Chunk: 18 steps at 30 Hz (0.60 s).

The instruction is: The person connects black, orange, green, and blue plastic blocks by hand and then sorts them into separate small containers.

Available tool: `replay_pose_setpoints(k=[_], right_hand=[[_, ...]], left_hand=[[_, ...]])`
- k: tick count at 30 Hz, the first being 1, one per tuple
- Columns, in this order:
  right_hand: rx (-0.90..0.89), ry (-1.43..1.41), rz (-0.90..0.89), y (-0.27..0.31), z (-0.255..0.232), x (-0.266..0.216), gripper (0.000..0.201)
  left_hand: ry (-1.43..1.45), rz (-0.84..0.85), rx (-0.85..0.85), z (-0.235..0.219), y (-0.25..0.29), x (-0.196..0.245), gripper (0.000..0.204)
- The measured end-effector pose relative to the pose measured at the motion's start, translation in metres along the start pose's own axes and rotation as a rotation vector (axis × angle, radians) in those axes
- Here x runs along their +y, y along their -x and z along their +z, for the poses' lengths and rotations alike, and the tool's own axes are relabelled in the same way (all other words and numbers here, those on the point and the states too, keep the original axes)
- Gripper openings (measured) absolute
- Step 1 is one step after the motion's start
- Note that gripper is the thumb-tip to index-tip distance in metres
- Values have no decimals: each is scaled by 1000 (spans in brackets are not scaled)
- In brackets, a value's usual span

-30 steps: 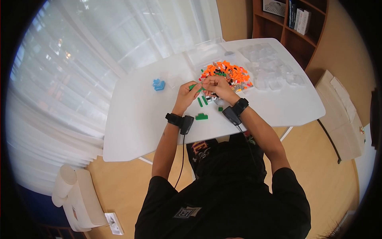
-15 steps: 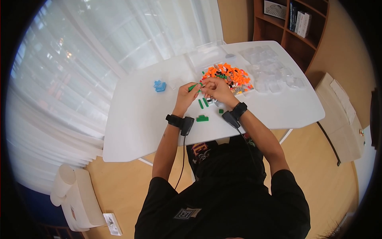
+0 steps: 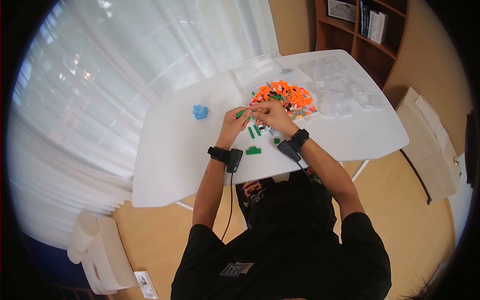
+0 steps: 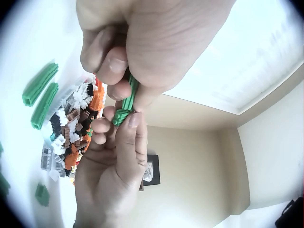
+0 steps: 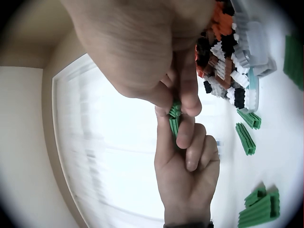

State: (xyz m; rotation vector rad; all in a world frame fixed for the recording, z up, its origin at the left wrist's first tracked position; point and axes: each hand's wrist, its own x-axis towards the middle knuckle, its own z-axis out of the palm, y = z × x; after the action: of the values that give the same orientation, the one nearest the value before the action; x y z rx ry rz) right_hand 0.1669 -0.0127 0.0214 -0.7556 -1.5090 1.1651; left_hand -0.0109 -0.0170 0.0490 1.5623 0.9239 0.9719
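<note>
In front of the heap of bricks, my left hand and right hand meet over the table. My left thumb and fingers grip a long ribbed green brick. At its end, my right thumb and fingertips pinch a small green piece, which touches the long one; whether they are joined I cannot tell. Below the hands lie two long green bricks, side by side. Nearer the front edge sit a stepped green block and a small green brick.
A heap of mixed bricks, mostly orange, fills a clear tray just behind my right hand. Clear plastic boxes spread over the table's right side. Some light blue pieces stand to the left. Cables hang from both wrist cameras.
Both hands stay together in nearly the same place, still holding the green pieces. The right fingers shift slightly, and the head view tilts a little. The bricks on the table have not moved.
</note>
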Motion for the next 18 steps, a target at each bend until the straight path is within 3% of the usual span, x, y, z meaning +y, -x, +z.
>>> replay_pose_setpoints(k=[5,11,13,18], right_hand=[[32,58,-42,1,5,-3,16],[9,-80,-20,-1,-4,-1,17],[99,-276,-25,-1,-5,-7,17],[230,-166,-64,-5,-1,5,19]], left_hand=[[32,4,-15,-2,-2,-2,22],[37,30,-59,-7,0,1,24],[37,13,20,-5,1,4,23],[-48,9,-5,4,-6,-13,21]])
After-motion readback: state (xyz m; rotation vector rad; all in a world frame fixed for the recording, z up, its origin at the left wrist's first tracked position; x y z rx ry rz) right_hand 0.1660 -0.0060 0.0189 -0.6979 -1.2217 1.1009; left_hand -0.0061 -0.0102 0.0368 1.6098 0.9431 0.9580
